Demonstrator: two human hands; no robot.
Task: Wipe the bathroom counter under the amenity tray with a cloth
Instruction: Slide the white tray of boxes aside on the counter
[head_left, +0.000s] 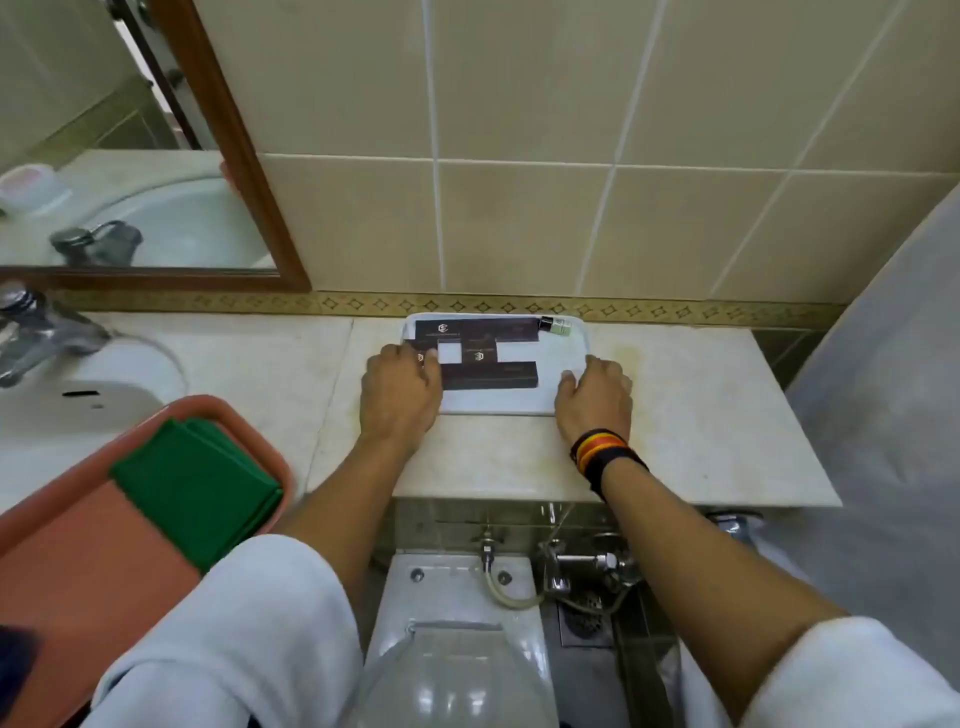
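Note:
A white amenity tray sits on the pale marble counter against the tiled wall. It carries several dark brown boxes and a small bottle. My left hand grips the tray's left edge, its fingers over one box. Over at the tray's right front corner, my right hand holds the rim; a striped band circles that wrist. A folded green cloth lies in an orange-brown plastic tray at the lower left, away from both hands.
A basin with a chrome tap is at the left, below a wood-framed mirror. A toilet and chrome valves stand below the counter's front edge. A grey wall closes the right side.

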